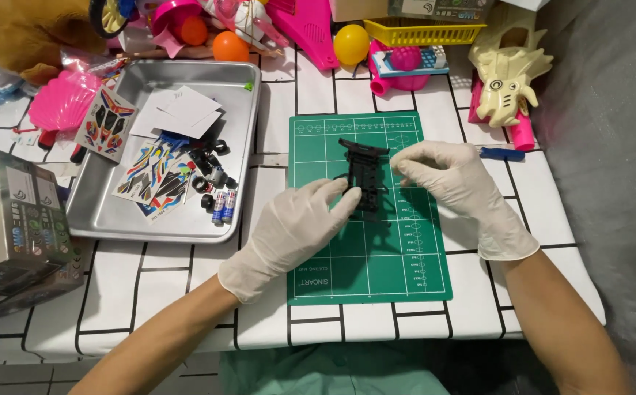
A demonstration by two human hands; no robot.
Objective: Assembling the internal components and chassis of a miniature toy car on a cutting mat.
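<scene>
At 9 o'clock, a metal tray (99,212) is holding sticker sheets (153,175), small black wheels (208,164) and two batteries (223,207). At centre, I am pinching a black toy-car chassis (365,175) over the green cutting mat (376,263) on the counter (172,292): my left hand (292,230) is closing on its lower edge, my right hand (453,175) on its 3 o'clock side.

chassis (365,179): black plastic toy-car frame, long and narrow, with a wider crossbar at its far end
pose: lengthwise, pointing away from the person, roughly flat
place: over the upper middle of the green mat (376,263)
state: bare, no wheels fitted; gripped at both sides by gloved fingers
</scene>
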